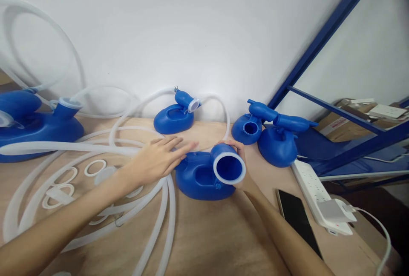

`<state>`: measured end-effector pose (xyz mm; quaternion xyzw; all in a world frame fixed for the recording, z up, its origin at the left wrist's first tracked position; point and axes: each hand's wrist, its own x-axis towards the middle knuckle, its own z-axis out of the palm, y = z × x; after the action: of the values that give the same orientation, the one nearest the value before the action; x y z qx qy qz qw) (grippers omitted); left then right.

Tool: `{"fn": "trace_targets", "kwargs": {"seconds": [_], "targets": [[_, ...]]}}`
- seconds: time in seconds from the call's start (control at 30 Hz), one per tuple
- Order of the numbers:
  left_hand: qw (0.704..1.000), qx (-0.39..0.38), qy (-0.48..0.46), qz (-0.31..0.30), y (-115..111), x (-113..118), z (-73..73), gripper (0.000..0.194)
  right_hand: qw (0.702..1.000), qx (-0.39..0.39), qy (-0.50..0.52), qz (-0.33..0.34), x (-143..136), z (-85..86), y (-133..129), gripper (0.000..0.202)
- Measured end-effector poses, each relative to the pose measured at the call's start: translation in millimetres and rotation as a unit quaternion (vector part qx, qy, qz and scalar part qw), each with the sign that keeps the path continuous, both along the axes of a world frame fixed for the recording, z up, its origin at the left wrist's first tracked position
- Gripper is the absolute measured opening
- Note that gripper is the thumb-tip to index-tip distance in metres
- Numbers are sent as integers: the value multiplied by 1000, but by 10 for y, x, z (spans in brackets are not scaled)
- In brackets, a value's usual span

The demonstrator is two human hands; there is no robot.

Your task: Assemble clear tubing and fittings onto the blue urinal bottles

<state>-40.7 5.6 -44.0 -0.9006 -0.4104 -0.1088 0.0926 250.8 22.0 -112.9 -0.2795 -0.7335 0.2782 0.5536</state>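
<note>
A blue plastic vessel point(200, 178) with a wide white-rimmed spout point(228, 168) lies on the wooden table point(217, 233) in front of me. My right hand point(241, 163) grips its spout from behind. My left hand point(158, 159) is flat, fingers stretched out, resting on the vessel's left end and over the white tubes point(159, 208). A second blue vessel point(174, 118) with a white tube attached sits behind, near the wall.
Two more blue vessels point(276, 133) stand at the right, a large one point(35, 125) at far left. White rings point(95, 167) lie among coiled tubes. A black phone point(295, 216), a white power strip point(311, 186) and a blue shelf frame point(335, 110) are on the right.
</note>
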Motion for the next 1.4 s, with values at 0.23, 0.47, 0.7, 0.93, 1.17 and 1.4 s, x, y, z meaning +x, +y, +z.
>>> {"fn": "trace_targets", "kwargs": {"seconds": [0.23, 0.47, 0.7, 0.93, 1.17, 1.4], "targets": [[996, -34, -20, -83, 18, 73, 30, 38, 1000, 5, 4, 25, 11, -16, 10, 74], [998, 44, -9, -49, 32, 172, -93, 35, 1000, 0, 7, 29, 9, 16, 6, 77], [994, 68, -18, -78, 61, 174, -102, 28, 999, 7, 10, 37, 10, -48, 30, 80], [990, 89, -40, -97, 71, 171, -149, 24, 996, 79, -48, -8, 16, -27, 37, 68], [988, 94, -60, -107, 73, 170, -182, 24, 989, 107, -102, -23, 42, 95, 8, 62], [985, 97, -89, -113, 74, 147, -199, 27, 994, 35, -107, -2, 83, 69, -14, 58]]}}
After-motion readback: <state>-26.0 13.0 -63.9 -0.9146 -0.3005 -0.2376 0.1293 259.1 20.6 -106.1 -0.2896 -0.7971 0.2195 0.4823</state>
